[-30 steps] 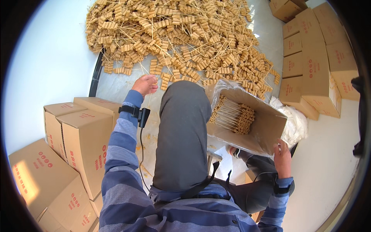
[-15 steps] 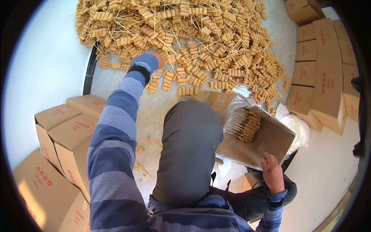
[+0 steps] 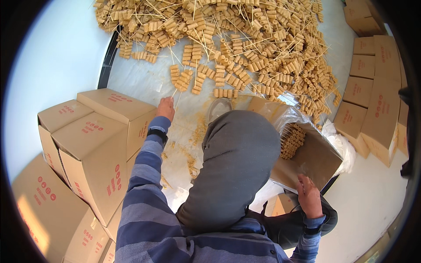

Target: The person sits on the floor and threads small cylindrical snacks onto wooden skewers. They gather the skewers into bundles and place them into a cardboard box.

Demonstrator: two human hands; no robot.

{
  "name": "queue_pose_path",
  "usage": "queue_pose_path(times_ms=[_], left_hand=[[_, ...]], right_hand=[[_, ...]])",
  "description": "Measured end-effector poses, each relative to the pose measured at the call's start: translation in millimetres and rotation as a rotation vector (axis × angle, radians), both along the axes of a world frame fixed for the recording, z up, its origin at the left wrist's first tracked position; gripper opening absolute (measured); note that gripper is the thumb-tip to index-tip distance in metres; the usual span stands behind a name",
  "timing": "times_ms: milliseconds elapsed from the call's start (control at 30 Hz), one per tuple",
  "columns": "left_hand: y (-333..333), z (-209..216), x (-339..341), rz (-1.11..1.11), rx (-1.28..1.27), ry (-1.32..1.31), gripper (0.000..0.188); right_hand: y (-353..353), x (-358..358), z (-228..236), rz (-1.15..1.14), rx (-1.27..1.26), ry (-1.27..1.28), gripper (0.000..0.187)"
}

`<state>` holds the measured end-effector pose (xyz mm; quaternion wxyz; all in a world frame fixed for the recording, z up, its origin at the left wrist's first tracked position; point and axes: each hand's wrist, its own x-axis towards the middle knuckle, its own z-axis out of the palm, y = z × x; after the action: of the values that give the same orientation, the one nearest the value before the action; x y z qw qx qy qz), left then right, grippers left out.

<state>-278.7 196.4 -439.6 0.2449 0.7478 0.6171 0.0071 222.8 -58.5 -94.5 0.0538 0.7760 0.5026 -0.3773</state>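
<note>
My left hand (image 3: 166, 108) is closed on the thin sticks of a couple of skewers (image 3: 182, 80), each threaded with ridged, tan, tube-shaped food pieces. They point away from me over the floor, just short of the big pile. Near the lower right, my right hand (image 3: 309, 198) grips the near rim of an open cardboard carton (image 3: 316, 153), where a bit of clear plastic liner (image 3: 302, 168) shows at its fingertips. Inside the carton, a bundle of skewers (image 3: 292, 141) lies stacked with the food ends toward the carton's middle; my knee hides part of it.
A large heap of skewers (image 3: 263, 48) covers the floor ahead. Closed cartons are stacked at left (image 3: 94, 144) and right (image 3: 381, 96). White plastic sheeting (image 3: 344, 153) bunches beside the open carton. My bent knee (image 3: 241, 153) rises in the middle, and crumbs (image 3: 190, 164) litter the floor.
My left hand has drawn back from the pile toward me, bringing skewers by their sticks. My right hand stays at the carton rim. The view has shifted slightly left.
</note>
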Motion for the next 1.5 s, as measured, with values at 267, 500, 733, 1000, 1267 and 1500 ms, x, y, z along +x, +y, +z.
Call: queue_pose_path(times_ms=[267,500,733,1000,1267,1500], left_hand=[[-24,-42,55,0.383,-0.134,0.201,0.030],[-22,-61,50,0.381,-0.276,-0.044,0.023],[-46,-12,55,0.768,-0.372,-0.679,0.018],[78,-21,98,0.530,0.068,-0.396,0.033],[88,0,128,0.562,-0.123,0.027,0.086],[104,-24,124,0.554,-0.266,0.332,0.054]], right_hand=[[-3,-3,14,-0.046,-0.047,-0.043,0.026],[-6,-7,5,-0.033,-0.061,-0.018,0.026],[-9,-6,-1,-0.014,-0.059,-0.023,0.025],[-10,-5,-8,-0.016,-0.065,-0.011,0.024],[-10,-1,-14,-0.022,-0.093,-0.018,0.024],[-2,-1,-16,-0.017,-0.095,-0.010,0.025]])
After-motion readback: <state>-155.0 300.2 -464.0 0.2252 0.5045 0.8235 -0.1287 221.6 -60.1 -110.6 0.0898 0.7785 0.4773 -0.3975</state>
